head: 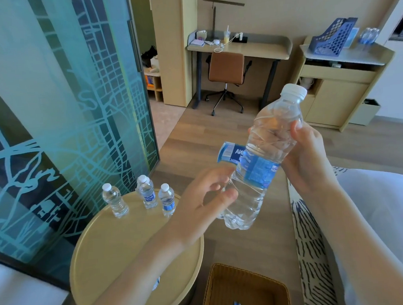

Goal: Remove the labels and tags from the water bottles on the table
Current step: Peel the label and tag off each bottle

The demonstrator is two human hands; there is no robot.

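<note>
— Where was the bottle (262,158)?
— Aloft in your right hand's (307,155) grasp, label (229,153) half-peeled.
— Your left hand (210,196)?
— Blurred; fingers loosely curled, perhaps touching it.

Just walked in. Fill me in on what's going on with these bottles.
A person is stripping labels off water bottles. The right hand grips a tilted bottle whose blue label is half peeled; the left hand is open beside it. Other bottles wait on the round table, one already bare. A wicker basket holds blue scraps.
</note>
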